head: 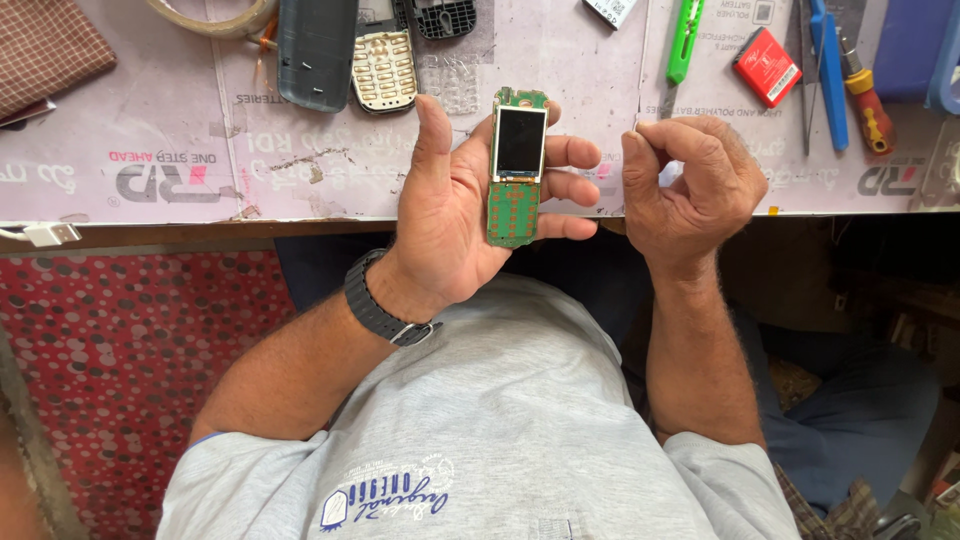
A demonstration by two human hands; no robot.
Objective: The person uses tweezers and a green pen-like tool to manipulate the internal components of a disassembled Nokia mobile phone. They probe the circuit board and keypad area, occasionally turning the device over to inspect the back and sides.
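My left hand [455, 210] lies palm up at the table's near edge and holds a green phone circuit board [516, 170] across its fingers. The board carries a small dark screen at its far end and bare keypad contacts at its near end. A dark watch sits on that wrist. My right hand [690, 185] hovers just right of the board with fingers curled and thumb and forefinger pinched together; whether something tiny sits in the pinch cannot be made out.
On the table [300, 170] lie a dark phone back cover [317, 50], a keypad frame [384, 68], a clear keypad membrane [453, 85], a green tool [684, 42], a red battery [766, 66], blue tweezers [828, 70], a red-handled screwdriver [868, 100] and a tape roll [215, 15].
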